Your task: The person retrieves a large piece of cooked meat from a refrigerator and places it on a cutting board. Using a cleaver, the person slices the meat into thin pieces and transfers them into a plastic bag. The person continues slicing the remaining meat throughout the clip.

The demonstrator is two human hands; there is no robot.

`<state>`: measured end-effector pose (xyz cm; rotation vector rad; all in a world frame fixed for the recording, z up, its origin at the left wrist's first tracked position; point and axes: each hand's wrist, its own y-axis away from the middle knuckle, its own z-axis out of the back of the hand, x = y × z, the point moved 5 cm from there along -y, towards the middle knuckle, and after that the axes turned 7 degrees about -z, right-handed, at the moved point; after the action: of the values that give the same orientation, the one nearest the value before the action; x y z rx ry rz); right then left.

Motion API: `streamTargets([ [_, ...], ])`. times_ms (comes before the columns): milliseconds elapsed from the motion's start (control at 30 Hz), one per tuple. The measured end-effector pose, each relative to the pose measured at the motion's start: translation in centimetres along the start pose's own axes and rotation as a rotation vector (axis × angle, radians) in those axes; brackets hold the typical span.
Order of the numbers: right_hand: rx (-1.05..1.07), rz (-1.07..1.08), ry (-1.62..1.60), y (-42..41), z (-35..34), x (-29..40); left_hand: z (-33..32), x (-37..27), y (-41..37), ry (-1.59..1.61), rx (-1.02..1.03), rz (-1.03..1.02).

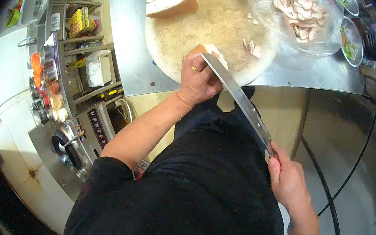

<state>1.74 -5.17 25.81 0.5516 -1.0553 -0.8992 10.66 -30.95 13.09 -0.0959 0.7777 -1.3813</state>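
My left hand [197, 80], with a ring on one finger, presses a small block of pale, fatty meat, probably pork [212, 50], onto the near edge of a round chopping board [220, 20]. In my right hand [288, 179] is the handle of a long, broad-bladed kitchen knife [242, 97]. Its blade slants up and left, and the tip end lies over the meat by my left fingers. Bits cling to the blade near the handle. A larger slab of meat [173, 2] rests at the board's far left. A few thin slices [252, 49] lie on its right.
A clear plastic bag [325, 44] of sliced meat [303, 17] overlaps the board's right side. Metal bowls of cut vegetables [350, 47] stand beyond it on the steel table [294, 72]. Shelving [87, 41] lines the left; black hoses [330, 200] hang at right.
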Motion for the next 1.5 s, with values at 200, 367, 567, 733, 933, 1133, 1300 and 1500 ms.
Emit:
streamTargets([
  [200, -0.033, 0.038, -0.015, -4.6, -0.9, 2.1, -0.4, 0.2, 0.3, 0.035, -0.033, -0.011],
  [367, -0.068, 0.058, 0.032, -9.9, -1.7, 5.0, -0.1, 0.0, 0.4, 0.013, 0.007, 0.027],
  [567, -0.11, 0.125, 0.074, -11.9, -2.2, 5.7, 0.0, 0.7, 0.2, -0.065, -0.003, 0.071],
  [733, -0.056, 0.033, 0.078, -7.8, -0.5, 2.0, 0.1, 0.7, 0.6, -0.079, -0.049, 0.074],
  [933, -0.07, 0.006, 0.091, -5.0, 0.2, -0.7, 0.5, 0.8, 0.4, -0.029, -0.034, 0.05],
  [1133, -0.052, 0.06, 0.088, -0.7, 0.4, 1.0, 0.1, 1.4, 0.8, 0.042, 0.114, 0.14],
  [1300, 0.037, -0.016, 0.083, -0.3, 1.3, 1.1, -0.4, 2.1, 1.2, 0.073, 0.173, 0.149],
  [1500, 0.044, -0.016, 0.101, -4.0, 0.5, 2.9, 0.1, 1.6, 0.3, 0.023, 0.086, 0.064],
])
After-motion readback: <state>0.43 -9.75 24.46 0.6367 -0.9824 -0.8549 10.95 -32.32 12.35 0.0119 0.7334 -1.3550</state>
